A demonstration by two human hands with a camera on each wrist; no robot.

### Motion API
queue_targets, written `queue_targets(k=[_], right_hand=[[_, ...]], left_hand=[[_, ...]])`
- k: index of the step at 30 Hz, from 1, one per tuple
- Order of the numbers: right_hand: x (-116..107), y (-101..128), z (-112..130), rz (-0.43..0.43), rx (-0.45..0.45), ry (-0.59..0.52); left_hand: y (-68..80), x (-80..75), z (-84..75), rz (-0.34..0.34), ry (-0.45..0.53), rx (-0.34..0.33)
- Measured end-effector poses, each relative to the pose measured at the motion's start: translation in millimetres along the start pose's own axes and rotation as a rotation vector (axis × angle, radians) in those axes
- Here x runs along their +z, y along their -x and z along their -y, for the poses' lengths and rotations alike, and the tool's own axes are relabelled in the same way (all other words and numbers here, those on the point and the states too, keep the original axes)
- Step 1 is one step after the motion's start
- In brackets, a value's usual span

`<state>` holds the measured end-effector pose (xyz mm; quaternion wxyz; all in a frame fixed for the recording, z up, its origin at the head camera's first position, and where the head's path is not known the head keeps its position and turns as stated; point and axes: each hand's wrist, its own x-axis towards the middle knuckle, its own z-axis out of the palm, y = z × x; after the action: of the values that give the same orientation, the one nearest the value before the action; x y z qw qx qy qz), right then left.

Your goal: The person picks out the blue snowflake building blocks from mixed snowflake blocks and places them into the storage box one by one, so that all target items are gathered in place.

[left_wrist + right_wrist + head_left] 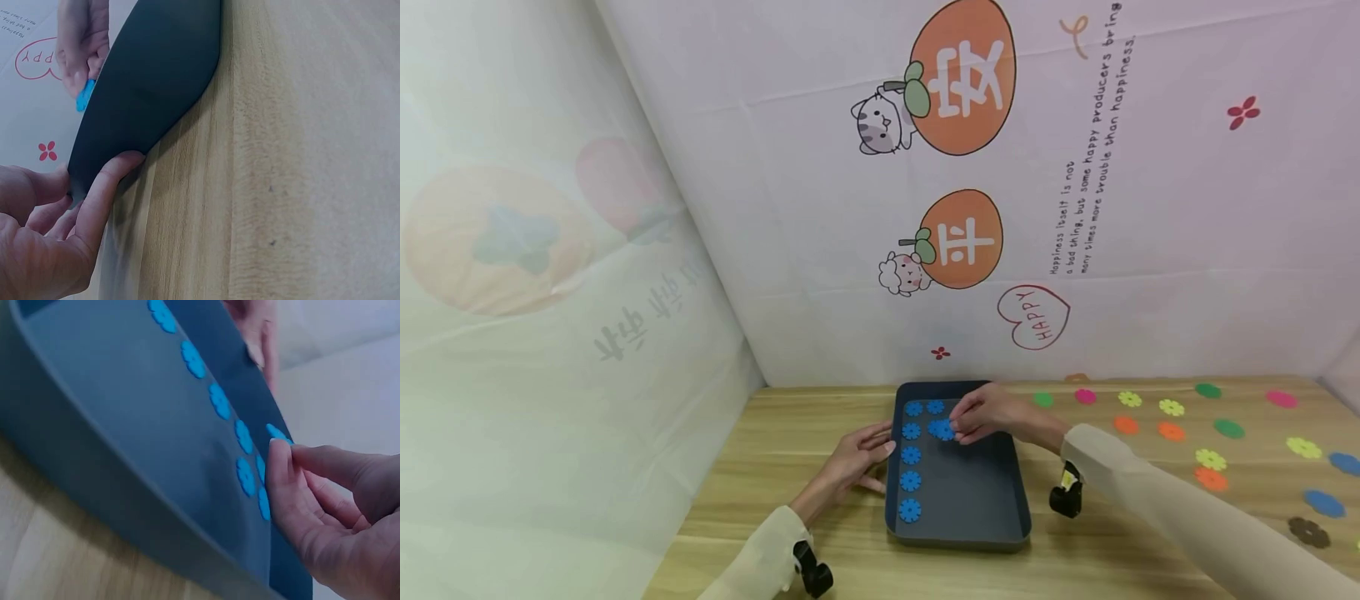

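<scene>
A dark grey tray (970, 500) lies on the wooden table. Blue notched plastic discs form a column along its left side, such as the lowest disc (909, 510), and a second column begins at the far end. My right hand (985, 415) pinches a blue notched disc (946, 430) between thumb and fingers above the second column, overlapping another disc there. My left hand (855, 458) holds the tray's left wall. In the left wrist view, the left thumb (119, 165) presses low on the outer wall while the other fingers meet the rim.
Loose discs in several colours lie across the table to the right, among them a yellow disc (1210, 459), an orange disc (1212, 479), a blue disc (1325, 503) and a brown disc (1309, 532). A printed white cloth (820, 250) hangs behind the tray.
</scene>
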<state>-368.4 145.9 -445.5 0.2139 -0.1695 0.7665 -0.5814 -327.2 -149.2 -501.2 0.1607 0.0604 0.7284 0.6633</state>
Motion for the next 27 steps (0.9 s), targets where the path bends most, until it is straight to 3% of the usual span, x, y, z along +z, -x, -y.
queue_targets(k=[13, 21, 27], right_hand=[[31, -10, -9, -0.051, 0.013, 0.285], [33, -10, -8, -0.025, -0.062, 0.341], [21, -11, -1, -0.010, -0.134, 0.408]], left_hand=[[1.8, 0.1, 0.1, 0.012, 0.004, 0.008], [2.5, -0.5, -1.4, 0.017, -0.003, 0.016], [3.2, -1.8, -0.4, 0.012, -0.018, 0.013]])
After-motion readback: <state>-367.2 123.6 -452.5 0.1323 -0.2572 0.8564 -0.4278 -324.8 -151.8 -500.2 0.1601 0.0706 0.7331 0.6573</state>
